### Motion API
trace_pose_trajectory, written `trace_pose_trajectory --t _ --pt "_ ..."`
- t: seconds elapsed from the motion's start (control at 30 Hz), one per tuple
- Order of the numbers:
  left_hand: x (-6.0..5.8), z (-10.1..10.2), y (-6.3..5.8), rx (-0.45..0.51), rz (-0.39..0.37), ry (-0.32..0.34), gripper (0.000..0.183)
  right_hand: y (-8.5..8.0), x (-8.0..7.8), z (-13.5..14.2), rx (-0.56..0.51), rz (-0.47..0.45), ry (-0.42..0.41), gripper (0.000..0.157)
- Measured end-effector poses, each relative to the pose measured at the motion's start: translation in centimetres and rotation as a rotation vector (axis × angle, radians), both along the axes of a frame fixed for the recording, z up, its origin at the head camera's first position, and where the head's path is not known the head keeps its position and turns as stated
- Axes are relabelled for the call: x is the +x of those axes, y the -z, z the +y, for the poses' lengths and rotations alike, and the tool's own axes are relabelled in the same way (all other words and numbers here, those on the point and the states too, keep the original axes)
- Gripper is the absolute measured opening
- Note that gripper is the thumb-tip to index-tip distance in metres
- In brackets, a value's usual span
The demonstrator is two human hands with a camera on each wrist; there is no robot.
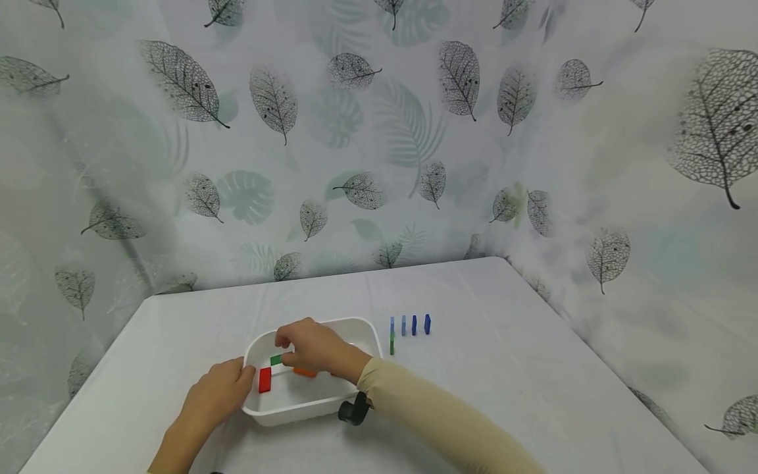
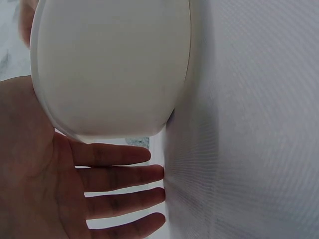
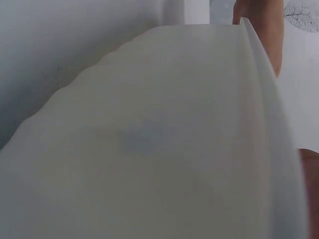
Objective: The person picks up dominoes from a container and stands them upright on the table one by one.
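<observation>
A white plastic tray stands on the table with small blocks inside. My left hand is at its left end, the thumb over the rim. In the left wrist view the fingers reach straight down outside the tray wall. My right hand reaches over the tray with bent fingers, close to a green block; whether it pinches that block is unclear. A red block lies near the tray's left end, and an orange block shows partly below the right hand. The right wrist view shows mostly the tray wall.
Right of the tray, light blue and dark blue blocks stand in a row on the white table. Another green block is in front of the leftmost one. A leaf-patterned curtain hangs behind and beside the table.
</observation>
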State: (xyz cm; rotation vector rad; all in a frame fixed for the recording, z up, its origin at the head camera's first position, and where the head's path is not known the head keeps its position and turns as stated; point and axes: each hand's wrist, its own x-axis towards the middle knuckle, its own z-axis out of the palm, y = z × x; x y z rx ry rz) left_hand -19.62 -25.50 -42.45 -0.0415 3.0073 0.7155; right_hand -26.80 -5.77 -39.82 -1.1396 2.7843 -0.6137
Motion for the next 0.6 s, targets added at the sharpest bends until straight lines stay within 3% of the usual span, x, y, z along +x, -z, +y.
trace_pose_trajectory --t 0.33,0.6 --pt "0.0 -0.2 0.1 0.002 0.008 0.007 0.037 0.5 -0.4 -0.8 0.105 -0.029 -0.012 0.028" --pt "-0.3 -0.3 0.5 0.004 0.015 0.003 0.037 0.9 -0.7 -1.4 0.140 -0.110 -0.021 0.026"
